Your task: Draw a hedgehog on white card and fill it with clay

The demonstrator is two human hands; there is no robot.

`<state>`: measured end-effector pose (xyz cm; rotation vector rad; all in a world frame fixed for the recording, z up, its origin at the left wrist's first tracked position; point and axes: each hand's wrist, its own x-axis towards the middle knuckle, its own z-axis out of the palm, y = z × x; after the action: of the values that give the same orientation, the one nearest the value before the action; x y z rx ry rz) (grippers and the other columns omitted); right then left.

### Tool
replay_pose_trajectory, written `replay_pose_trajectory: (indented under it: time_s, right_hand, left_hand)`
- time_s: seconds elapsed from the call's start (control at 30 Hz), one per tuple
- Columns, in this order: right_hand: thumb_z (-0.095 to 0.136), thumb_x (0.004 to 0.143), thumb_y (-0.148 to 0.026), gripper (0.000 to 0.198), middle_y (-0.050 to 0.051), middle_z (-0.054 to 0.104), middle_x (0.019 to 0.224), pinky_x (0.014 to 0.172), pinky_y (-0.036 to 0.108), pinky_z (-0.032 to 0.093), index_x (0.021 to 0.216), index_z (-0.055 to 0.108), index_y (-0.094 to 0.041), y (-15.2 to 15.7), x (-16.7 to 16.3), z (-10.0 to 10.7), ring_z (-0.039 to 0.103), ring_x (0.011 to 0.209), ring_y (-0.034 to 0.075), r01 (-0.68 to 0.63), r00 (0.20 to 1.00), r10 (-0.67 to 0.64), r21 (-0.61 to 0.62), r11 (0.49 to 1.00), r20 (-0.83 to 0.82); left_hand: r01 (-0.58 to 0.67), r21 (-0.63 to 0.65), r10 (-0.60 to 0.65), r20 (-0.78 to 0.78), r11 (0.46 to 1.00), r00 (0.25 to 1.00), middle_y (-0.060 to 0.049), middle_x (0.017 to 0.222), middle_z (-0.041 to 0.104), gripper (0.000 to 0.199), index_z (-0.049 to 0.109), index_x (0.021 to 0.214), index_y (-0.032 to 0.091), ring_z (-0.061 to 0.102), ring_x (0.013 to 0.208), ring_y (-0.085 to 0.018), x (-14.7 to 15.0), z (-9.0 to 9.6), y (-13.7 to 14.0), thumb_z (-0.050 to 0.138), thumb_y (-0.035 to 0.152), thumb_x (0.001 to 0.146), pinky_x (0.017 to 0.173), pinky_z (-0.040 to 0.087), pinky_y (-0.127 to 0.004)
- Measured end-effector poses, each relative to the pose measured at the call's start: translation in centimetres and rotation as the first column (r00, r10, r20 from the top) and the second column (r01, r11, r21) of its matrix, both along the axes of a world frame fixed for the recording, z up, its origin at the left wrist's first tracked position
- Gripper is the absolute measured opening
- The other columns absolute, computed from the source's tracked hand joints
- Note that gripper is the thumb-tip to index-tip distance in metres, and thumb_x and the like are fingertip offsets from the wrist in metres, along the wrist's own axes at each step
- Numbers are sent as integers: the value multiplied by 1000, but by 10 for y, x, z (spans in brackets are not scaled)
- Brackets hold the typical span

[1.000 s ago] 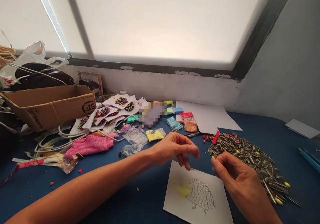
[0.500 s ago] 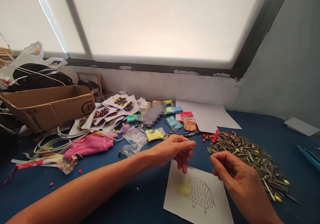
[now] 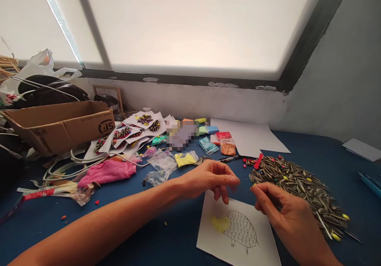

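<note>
Below my hands lies a white sheet of paper point(image 3: 208, 240) with a pencil-like drawing of a rounded body point(image 3: 241, 228), scalloped inside and with two small feet. A yellow patch point(image 3: 220, 223), apparently soft clay, sits at the drawing's left end. My left hand point(image 3: 218, 180) hovers over the sheet's top edge, thumb and forefinger pinched together; whatever they hold is too small to name. To its right, my right hand point(image 3: 282, 212) is pinched too, with a tiny speck at its fingertips that I cannot make out. A gap separates the two hands.
A heap of striped sunflower seeds point(image 3: 300, 190) spreads beyond my right hand, with yellow clay bits and tweezer-like metal tips. Bags of coloured clay point(image 3: 186, 159), a pink cloth point(image 3: 108, 171), finished seed pictures point(image 3: 144, 119) and a cardboard box point(image 3: 59, 129) stand farther left.
My left hand has shifted slightly right, closer to my right hand. Both stay pinched above the paper, and the whole view has drifted a little.
</note>
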<state>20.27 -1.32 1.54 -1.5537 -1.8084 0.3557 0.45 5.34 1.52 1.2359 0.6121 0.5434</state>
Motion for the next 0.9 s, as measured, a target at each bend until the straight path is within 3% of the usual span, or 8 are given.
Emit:
replay_pose_trajectory:
  time_s: [0.07,0.23,0.37,0.63,0.7,0.8,0.87,0.9]
  right_hand:
    - [58,81,-49,27,-1,71,63,49,25,51,76,71,-26,-1,0,0,65,52,17,20,999,-19,48,999,-26]
    - [62,82,-45,21,2,75,79,57,26,55,83,73,-27,-5,-2,-3,70,67,19,-37,995,45,97,995,-88]
    - [67,81,-44,20,2,74,95,63,27,56,93,73,-29,-7,-6,-7,70,78,19,-67,993,83,172,983,-85]
    - [60,88,-36,15,0,69,80,62,24,53,81,71,-27,-7,-10,-5,65,69,14,-200,975,213,171,965,-65]
    - [62,87,-36,14,1,71,82,65,24,54,83,72,-28,-7,-8,-5,68,75,17,-158,984,169,176,972,-52]
    - [64,82,-38,15,1,74,83,61,25,55,86,74,-28,-6,-6,-7,70,76,19,-83,994,90,123,989,-58]
    - [65,78,-40,17,2,75,84,58,26,56,84,76,-28,-5,-6,-7,71,76,21,-70,992,74,41,997,-107]
    - [66,76,-42,19,3,76,82,57,26,56,83,76,-28,-4,-6,-7,71,74,21,-70,985,68,-12,997,-157]
  left_hand:
    - [-10,-6,10,15,1000,1000,2,67,59,47,58,75,13,60,52,-9,0,0,0,81,51,62,46,37,-20]
    - [60,22,-61,16,998,998,-4,79,65,49,66,80,10,61,51,-8,0,-3,0,61,59,82,47,38,-20]
    - [81,119,-76,-49,990,996,-6,85,69,51,68,83,10,60,51,-7,3,-5,-6,54,59,87,48,36,-19]
    - [148,279,-90,-209,949,974,-9,94,71,54,71,91,11,61,56,-8,6,-2,-13,43,56,93,49,37,-20]
    - [112,437,38,-321,892,946,-8,91,70,45,71,94,11,63,67,-13,3,-3,-7,45,47,95,57,42,-22]
    - [220,733,246,-470,644,848,-7,97,66,24,71,101,15,61,90,-19,-3,-7,2,65,27,82,77,43,-27]
    - [342,758,248,-543,555,803,-7,99,62,23,70,99,17,58,93,-20,-6,-8,5,67,25,78,79,43,-28]
    - [377,750,242,-570,543,785,-6,99,60,21,69,97,17,57,92,-20,-8,-9,6,66,26,78,78,43,-28]
